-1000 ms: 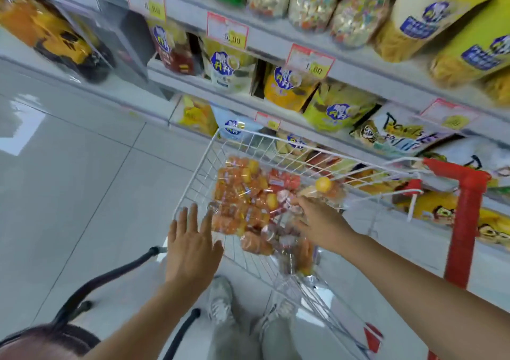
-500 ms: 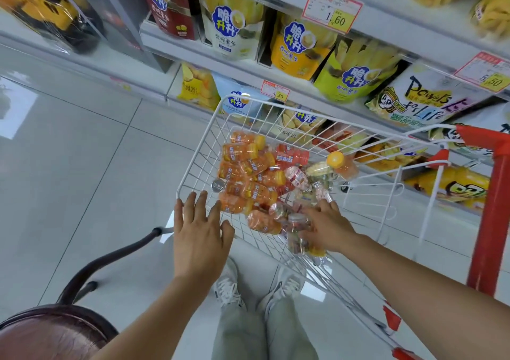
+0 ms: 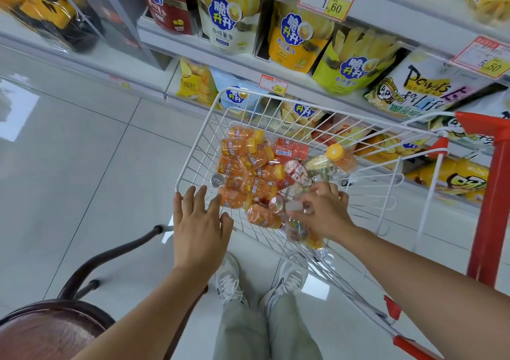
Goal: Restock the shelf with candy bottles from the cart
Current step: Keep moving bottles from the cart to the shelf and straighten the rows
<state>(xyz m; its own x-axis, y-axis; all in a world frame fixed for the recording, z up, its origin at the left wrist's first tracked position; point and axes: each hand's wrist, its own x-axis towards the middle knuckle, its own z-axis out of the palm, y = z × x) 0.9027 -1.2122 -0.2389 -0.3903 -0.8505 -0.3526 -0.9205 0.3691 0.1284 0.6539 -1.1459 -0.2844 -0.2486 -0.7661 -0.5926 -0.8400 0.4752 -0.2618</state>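
Note:
A white wire cart (image 3: 193,149) holds a pile of several small candy bottles (image 3: 248,166), mostly orange with yellow caps, plus a few clear ones with mixed sweets. My right hand (image 3: 323,213) is down in the pile and its fingers curl round a clear candy bottle (image 3: 296,227) at the near side of the basket. My left hand (image 3: 198,221) hovers over the cart's near left rim with fingers spread and holds nothing. The shelf (image 3: 248,64) with snack bags runs behind the cart.
A red cart post (image 3: 491,194) stands at the right. A dark wooden chair (image 3: 55,329) sits at the lower left, its curved frame near my left arm. Yellow and green snack bags (image 3: 356,61) fill the shelves. Grey floor tiles spread to the left.
The view has tilted down and closer to the cart. My right hand has sunk deeper into the bottles and closed on a clear one. My left hand has stayed by the rim.

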